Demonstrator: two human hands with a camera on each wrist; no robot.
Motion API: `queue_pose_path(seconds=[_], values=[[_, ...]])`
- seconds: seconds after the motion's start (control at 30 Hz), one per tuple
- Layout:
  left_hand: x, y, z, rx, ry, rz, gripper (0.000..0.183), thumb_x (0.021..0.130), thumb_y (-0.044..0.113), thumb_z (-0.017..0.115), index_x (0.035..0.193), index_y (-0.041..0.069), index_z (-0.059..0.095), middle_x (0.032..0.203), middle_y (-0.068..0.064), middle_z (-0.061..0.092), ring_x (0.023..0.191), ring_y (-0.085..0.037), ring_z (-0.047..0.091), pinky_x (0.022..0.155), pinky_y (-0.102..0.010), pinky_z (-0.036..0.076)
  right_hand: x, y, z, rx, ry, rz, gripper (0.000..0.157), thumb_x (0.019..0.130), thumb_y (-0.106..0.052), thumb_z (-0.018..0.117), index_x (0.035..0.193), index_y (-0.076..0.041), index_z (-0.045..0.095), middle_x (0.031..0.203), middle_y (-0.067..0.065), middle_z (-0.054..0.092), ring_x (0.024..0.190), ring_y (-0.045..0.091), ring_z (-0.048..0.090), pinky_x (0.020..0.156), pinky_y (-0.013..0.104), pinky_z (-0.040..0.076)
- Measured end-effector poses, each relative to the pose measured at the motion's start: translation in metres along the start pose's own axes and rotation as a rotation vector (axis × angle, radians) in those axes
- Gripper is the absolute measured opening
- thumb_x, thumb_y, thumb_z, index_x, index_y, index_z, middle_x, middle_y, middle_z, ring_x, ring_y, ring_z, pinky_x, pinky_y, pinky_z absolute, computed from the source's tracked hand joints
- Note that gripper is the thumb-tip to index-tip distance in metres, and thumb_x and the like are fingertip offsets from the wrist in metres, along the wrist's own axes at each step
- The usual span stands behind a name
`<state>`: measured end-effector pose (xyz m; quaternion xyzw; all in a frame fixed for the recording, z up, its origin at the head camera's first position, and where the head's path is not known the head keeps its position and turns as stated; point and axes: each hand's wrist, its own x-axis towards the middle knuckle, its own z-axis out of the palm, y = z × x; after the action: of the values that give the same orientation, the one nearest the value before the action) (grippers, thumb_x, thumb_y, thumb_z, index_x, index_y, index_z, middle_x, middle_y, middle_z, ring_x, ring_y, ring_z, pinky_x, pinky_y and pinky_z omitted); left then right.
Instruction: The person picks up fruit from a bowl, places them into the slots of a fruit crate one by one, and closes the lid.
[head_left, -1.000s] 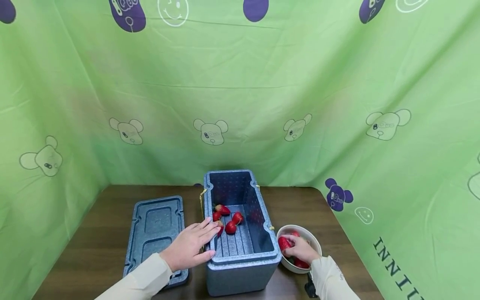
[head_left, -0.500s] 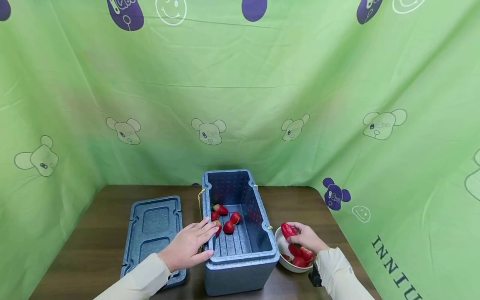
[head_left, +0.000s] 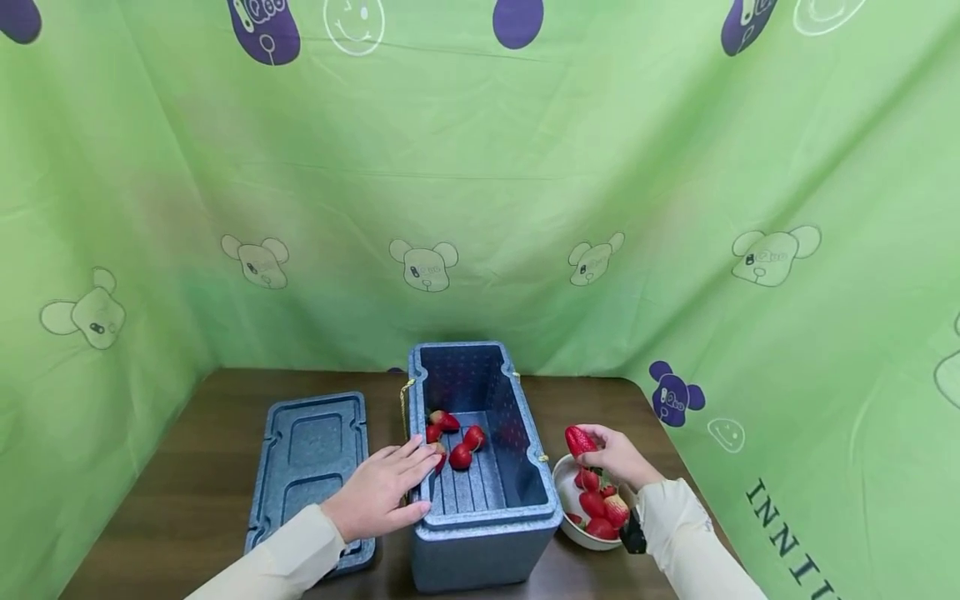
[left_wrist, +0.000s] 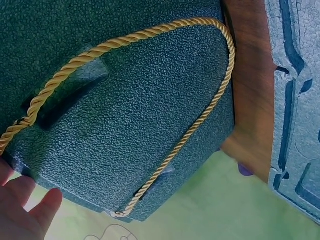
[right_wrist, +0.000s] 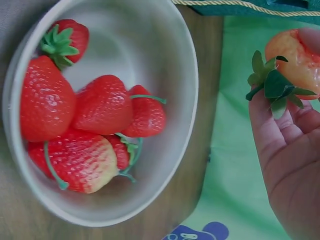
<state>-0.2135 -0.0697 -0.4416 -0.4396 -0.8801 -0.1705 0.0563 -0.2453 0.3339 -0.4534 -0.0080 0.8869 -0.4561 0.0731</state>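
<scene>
My right hand [head_left: 618,458] pinches a red strawberry [head_left: 580,440] over the far side of a white bowl [right_wrist: 194,100]. In the right wrist view, the held strawberry shows a paler end with green leaves. Several more strawberries [right_wrist: 102,105] lie in that bowl, some with green stems. My left hand [head_left: 378,492] rests with extended fingers on the left rim of a blue-grey foam box [head_left: 483,562]. Inside the box, several strawberries [head_left: 461,456] sit on the ribbed floor toward the left wall, one partly hidden by the left fingertips.
The box's matching lid [head_left: 315,437] lies on the wooden table [head_left: 202,467] to the left. A yellow twisted cord [left_wrist: 150,32] runs along the box's outer side. Behind the table hangs a green printed cloth [head_left: 480,208].
My right hand has taken a strawberry from the bowl and raised it toward the bowl's far side, uncovering the others. The left hand has stayed on the box rim.
</scene>
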Motion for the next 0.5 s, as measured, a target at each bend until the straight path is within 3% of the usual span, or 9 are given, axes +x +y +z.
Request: queue_pose_path(seconds=[0.13,0.3,0.5], values=[[-0.001,0.002,-0.001,0.020,-0.007,0.003,0.058,0.097,0.043,0.046,0.140,0.005,0.049,0.145,-0.008,0.046,0.137,-0.027,0.037,0.103,-0.048,0.038,0.004,-0.009,0.002,0.008,0.019,-0.058,0.054,0.078,0.002,0.068,0.126,0.016,0.049,0.103,0.023,0.064,0.087,0.022,0.060,0.073,0.031,0.051],[0.002,0.003,-0.007,0.083,-0.023,-0.004,0.058,0.096,0.045,0.047,0.140,0.006,0.050,0.144,-0.007,0.046,0.135,-0.025,0.039,0.102,-0.048,0.038,0.020,-0.040,-0.001,0.038,0.038,-0.170,0.055,0.076,0.002,0.069,0.126,0.015,0.050,0.106,0.026,0.064,0.086,0.015,0.060,0.071,0.024,0.049],[0.005,0.006,-0.010,0.100,-0.042,-0.021,0.059,0.096,0.048,0.045,0.139,0.008,0.051,0.144,-0.006,0.046,0.135,-0.024,0.040,0.101,-0.048,0.038,0.037,-0.067,-0.007,0.054,0.029,-0.175,0.055,0.077,0.000,0.068,0.128,0.013,0.050,0.099,0.021,0.066,0.076,0.010,0.055,0.059,0.025,0.047]])
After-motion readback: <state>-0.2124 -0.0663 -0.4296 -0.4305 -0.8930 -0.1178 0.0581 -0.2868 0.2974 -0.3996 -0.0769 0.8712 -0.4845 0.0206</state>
